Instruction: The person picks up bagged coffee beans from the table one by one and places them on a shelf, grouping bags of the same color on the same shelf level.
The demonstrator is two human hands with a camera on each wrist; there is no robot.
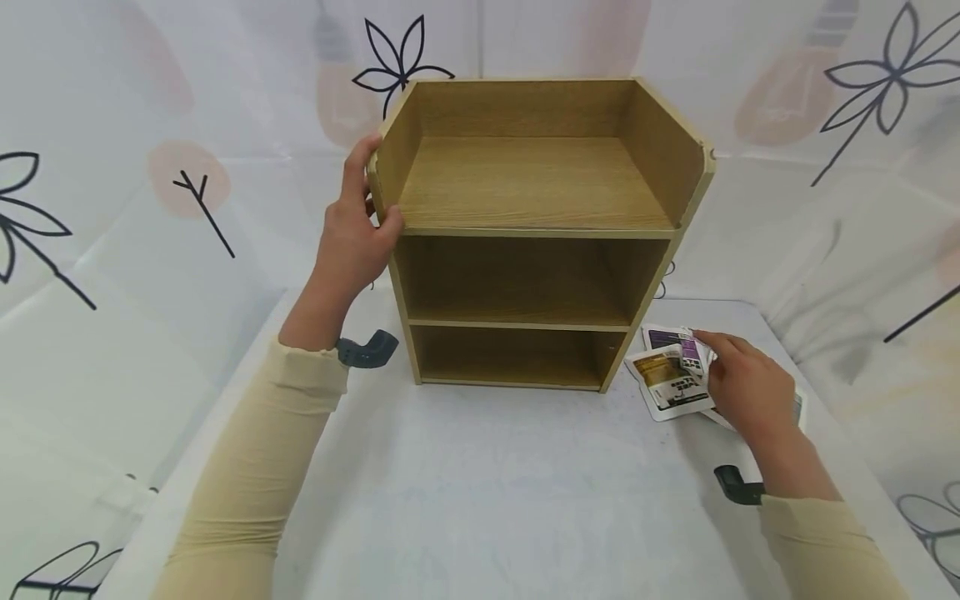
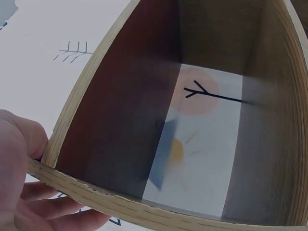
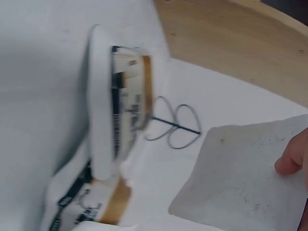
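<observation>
A small wooden shelf unit (image 1: 532, 233) stands on the white table, with an open top tray and two compartments below. My left hand (image 1: 358, 229) grips its upper left side panel. In the left wrist view the thumb and fingers lie on either side of the panel's edge (image 2: 86, 190). To the right of the shelf, my right hand (image 1: 750, 387) pinches a flat white packet with purple print (image 1: 693, 354). Its plain whitish back (image 3: 245, 175) shows in the right wrist view, the thumb pressed on it. Close under that hand lies a packet with a brown-gold label (image 1: 667, 383).
Other packets (image 3: 96, 202) lie beside and partly under the right hand. The white table (image 1: 495, 492) extends in front of the shelf. Behind stands a pale backdrop (image 1: 247, 100) printed with flowers and twigs. Each wrist carries a dark curved mount (image 1: 367, 350).
</observation>
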